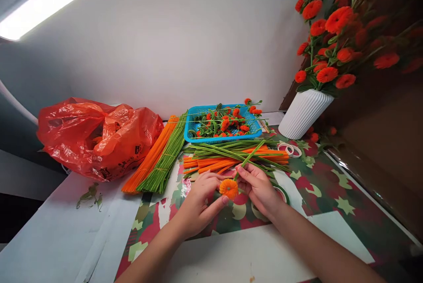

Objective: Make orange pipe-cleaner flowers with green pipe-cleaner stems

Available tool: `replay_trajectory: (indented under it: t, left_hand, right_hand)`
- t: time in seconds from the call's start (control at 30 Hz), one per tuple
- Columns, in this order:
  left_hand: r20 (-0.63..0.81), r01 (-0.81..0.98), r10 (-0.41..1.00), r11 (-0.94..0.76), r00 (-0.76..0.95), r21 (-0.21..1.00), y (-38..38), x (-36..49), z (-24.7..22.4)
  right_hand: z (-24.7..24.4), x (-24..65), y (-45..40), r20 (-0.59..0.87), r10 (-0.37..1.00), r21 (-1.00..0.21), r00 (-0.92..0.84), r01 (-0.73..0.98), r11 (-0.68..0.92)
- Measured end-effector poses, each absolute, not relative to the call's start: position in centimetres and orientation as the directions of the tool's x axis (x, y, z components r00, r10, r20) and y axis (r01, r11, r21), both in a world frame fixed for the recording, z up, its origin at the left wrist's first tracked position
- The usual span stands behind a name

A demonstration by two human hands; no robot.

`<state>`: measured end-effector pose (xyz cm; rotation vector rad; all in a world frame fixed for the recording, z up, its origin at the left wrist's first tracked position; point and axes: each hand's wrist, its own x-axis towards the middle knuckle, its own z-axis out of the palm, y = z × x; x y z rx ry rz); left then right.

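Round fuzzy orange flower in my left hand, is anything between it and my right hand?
Nothing visible does. The left hand holds the round fuzzy orange flower, and the right hand is close beside it, pinching a thin fuzzy green stem. The fuzzy orange sticks lie beyond both hands, not between.

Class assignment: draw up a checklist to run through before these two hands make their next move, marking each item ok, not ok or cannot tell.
1. Left hand steadies the orange flower: ok; the thumb is at its edge.
2. Right hand has the green stem: ok; it is pinched at the fingertips.
3. Stem firmly fixed to the flower: cannot tell; the join is too small to make out.
4. Loose orange stems within reach: probably ok; they lie just beyond the hands.
5. Green roll fully visible: not ok; the right hand hides part of it.
6. Blue basket clear of both hands: ok; it stands behind the loose stems.
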<state>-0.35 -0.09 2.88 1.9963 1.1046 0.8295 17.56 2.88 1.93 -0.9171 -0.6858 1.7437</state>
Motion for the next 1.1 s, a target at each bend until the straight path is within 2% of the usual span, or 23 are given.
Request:
replay_trajectory:
  t: [0.17,0.5,0.67,0.77,0.9,1.1]
  left_hand:
    - [0.082,0.419,0.931,-0.237,0.355,0.877,0.0,-0.5,2.4]
    - [0.114,0.405,0.939,-0.247,0.325,0.880,0.1,-0.4,2.8]
    - [0.156,0.412,0.934,-0.286,0.321,0.865,0.2,-0.6,2.6]
    - [0.189,0.404,0.931,-0.310,0.311,0.861,0.2,-0.7,2.5]
    - [0.185,0.400,0.924,-0.317,0.334,0.860,0.1,-0.5,2.5]
    - [0.184,0.438,0.937,-0.305,0.298,0.845,0.3,-0.5,2.3]
  right_hand:
    - [2.1,17.8,3.2,-0.271,0.952,-0.783,-0.142,-0.542,-0.304]
    - [2.5,18.1,3.6,-0.137,0.991,-0.840,0.012,-0.532,-0.110]
    - [2.3,18.2,3.4,-0.164,0.986,-0.813,-0.010,-0.565,-0.141]
    - [2.2,17.8,2.9,-0.155,0.983,-0.790,-0.099,-0.586,-0.183]
    - [1.9,17.3,2.3,-0.119,0.965,-0.827,-0.234,-0.514,-0.227]
    - [1.4,17.2,2.5,-0.156,0.979,-0.926,-0.135,-0.325,-0.192]
